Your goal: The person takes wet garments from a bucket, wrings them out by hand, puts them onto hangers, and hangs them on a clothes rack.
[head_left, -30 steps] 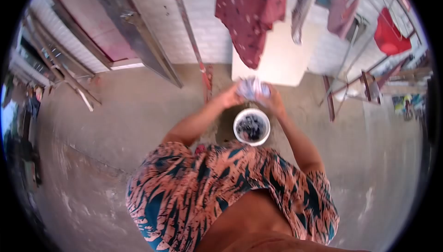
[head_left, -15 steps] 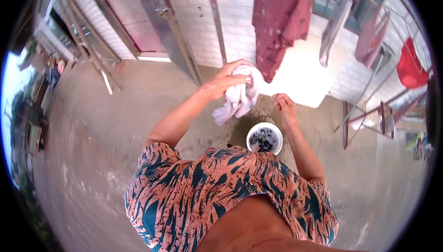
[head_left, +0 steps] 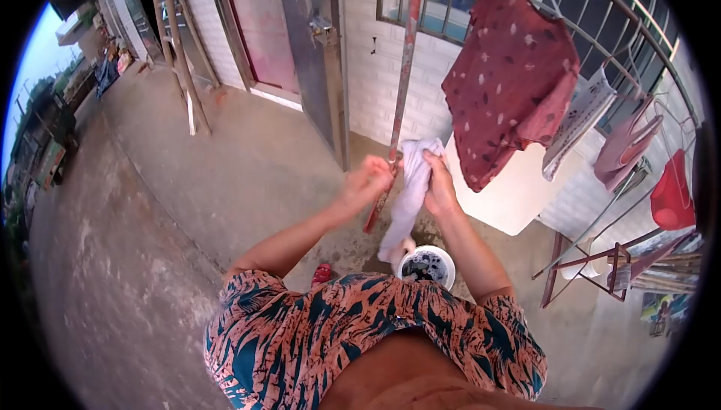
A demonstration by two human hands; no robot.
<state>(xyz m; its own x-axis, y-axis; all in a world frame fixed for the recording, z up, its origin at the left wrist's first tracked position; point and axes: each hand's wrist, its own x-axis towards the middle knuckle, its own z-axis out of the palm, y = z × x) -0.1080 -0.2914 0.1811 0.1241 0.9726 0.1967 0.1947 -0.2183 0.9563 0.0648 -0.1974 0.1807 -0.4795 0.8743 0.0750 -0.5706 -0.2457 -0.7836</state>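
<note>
My right hand (head_left: 441,188) is closed on a wet-looking, pale lilac cloth (head_left: 408,203), pinching its upper part. The cloth hangs in a twisted length, its lower end by the rim of a white bucket (head_left: 450,271). Dark items and suds lie in that bucket. My left hand (head_left: 368,179) is just left of the cloth, apart from it and in front of a red pole (head_left: 404,87). Its fingers look curled but motion smears them, and I cannot make out whether they hold anything.
A maroon patterned garment (head_left: 511,79) hangs on the right beside a white patterned cloth (head_left: 578,121), a pink item (head_left: 627,143) and a red item (head_left: 674,192). A white panel (head_left: 496,192) leans by the wall. A metal door (head_left: 312,57) stands ahead, wooden poles (head_left: 174,49) to the left.
The lilac cloth has passed from my left hand to my right hand and hangs longer. My left hand has come away from it. The view has shifted, showing more of the wall and window.
</note>
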